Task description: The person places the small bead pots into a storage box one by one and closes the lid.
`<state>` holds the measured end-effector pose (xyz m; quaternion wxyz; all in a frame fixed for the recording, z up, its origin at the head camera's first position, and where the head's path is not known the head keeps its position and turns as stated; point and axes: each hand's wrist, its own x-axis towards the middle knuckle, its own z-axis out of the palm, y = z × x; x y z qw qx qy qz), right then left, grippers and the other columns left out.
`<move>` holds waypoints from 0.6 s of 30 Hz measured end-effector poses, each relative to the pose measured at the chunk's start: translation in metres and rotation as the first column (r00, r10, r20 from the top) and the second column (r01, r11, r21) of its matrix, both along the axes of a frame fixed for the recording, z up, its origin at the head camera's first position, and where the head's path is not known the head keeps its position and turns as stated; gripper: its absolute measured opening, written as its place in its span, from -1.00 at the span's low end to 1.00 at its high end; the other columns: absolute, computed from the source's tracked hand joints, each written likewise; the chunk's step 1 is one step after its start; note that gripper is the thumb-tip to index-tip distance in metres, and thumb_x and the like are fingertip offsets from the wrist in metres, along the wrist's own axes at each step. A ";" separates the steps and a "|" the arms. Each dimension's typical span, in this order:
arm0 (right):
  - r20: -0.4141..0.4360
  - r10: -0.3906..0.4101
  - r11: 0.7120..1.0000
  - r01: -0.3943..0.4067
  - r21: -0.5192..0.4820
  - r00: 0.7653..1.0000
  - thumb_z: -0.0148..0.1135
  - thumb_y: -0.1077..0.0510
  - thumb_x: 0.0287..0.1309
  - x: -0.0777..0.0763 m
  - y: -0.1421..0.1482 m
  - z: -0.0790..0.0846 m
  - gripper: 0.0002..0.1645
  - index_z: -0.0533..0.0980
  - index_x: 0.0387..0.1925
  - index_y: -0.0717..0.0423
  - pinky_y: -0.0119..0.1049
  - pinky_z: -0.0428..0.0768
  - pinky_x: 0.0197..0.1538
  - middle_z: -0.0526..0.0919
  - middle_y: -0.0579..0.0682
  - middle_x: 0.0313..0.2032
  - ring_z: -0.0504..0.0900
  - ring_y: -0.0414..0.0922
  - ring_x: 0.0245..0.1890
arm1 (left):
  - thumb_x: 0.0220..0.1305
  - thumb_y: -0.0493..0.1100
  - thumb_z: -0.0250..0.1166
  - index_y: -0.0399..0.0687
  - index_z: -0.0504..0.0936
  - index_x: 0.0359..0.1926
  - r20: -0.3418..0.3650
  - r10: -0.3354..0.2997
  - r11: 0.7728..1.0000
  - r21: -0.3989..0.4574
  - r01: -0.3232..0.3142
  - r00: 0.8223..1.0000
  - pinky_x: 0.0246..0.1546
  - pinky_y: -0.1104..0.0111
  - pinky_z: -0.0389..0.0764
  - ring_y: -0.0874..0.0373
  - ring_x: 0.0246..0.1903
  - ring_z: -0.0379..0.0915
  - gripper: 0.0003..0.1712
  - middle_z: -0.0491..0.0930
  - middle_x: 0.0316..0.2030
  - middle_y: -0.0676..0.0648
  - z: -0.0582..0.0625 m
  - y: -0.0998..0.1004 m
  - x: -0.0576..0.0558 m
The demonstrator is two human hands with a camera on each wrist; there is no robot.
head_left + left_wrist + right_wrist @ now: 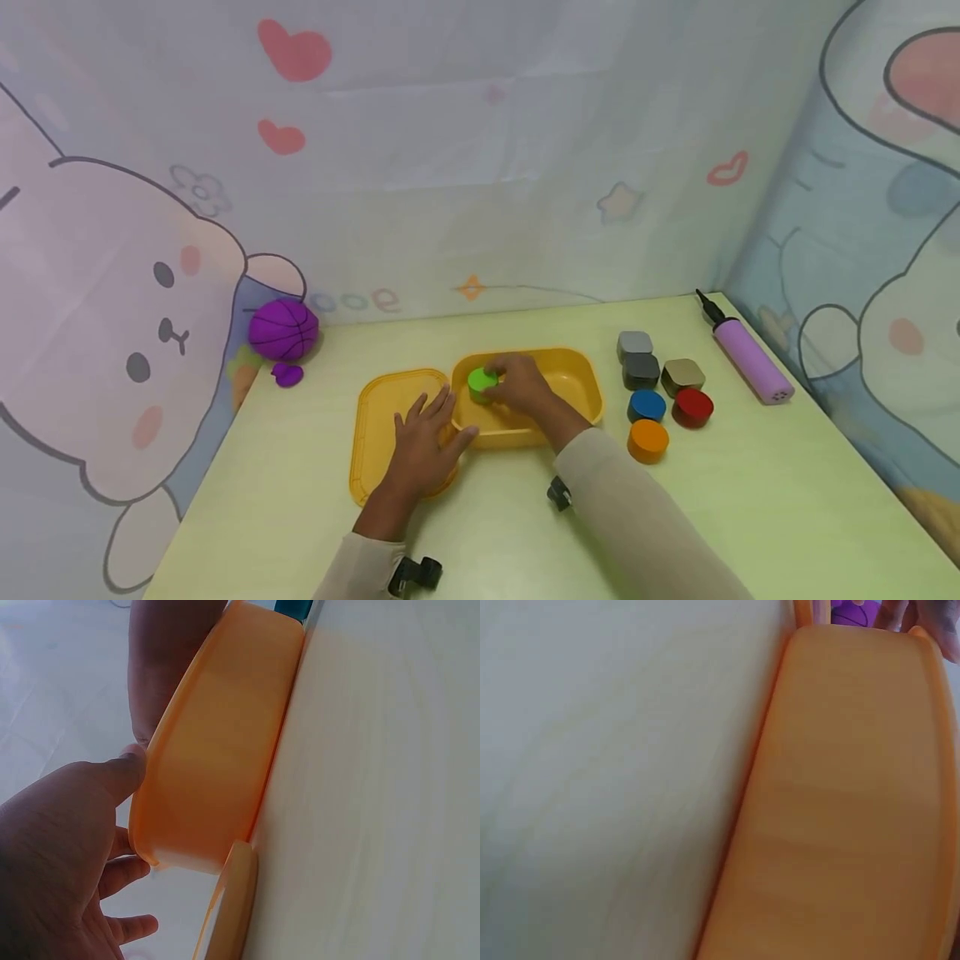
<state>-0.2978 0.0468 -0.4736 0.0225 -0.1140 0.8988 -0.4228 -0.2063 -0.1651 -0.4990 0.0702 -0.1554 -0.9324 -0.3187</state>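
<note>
Inside the yellow tub [581,392], I see the right hand [522,385] pinching a green round block [480,382]; the left hand [420,448], fingers apart, touches the tub's rim.

Soft, even light fills the head view, leaving a pale sheen on the near part of the table [489,542]; the far backdrop [450,217] looks slightly hazy. Both wrist views are dimmer, muted and soft in detail, with a narrow dark shadow along the container's [862,787] base.
</note>
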 end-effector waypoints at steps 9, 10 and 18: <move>-0.007 0.023 1.000 -0.023 -0.017 1.000 0.61 0.24 0.21 0.000 -0.001 -0.004 -0.49 0.73 0.18 0.29 0.08 0.70 0.37 0.80 0.26 0.17 0.72 0.21 0.26 | 0.56 0.29 0.28 -0.14 0.34 0.66 0.007 -0.002 1.000 -0.012 0.002 1.000 0.48 -0.71 -0.22 -0.43 0.70 0.01 -0.09 0.25 0.70 -0.10 0.001 0.000 0.001; -0.004 0.028 0.999 -0.028 -0.020 1.000 0.61 0.24 0.22 0.000 -0.001 -0.004 -0.49 0.73 0.19 0.29 0.09 0.69 0.38 0.79 0.26 0.18 0.72 0.21 0.28 | 0.55 0.29 0.29 -0.13 0.35 0.66 0.011 -0.002 1.000 -0.011 0.002 1.000 0.47 -0.72 -0.22 -0.43 0.70 0.01 -0.09 0.24 0.70 -0.11 0.001 0.000 0.002; 0.001 0.079 0.996 -0.079 -0.039 0.997 0.54 0.26 0.30 0.000 -0.001 -0.006 -0.48 0.69 0.26 0.29 0.05 0.70 0.38 0.77 0.25 0.24 0.74 0.20 0.30 | 0.56 0.30 0.27 -0.12 0.33 0.66 0.014 0.003 1.000 -0.013 -0.003 1.000 0.50 -0.70 -0.23 -0.41 0.71 -0.01 -0.09 0.22 0.70 -0.09 0.001 0.001 0.002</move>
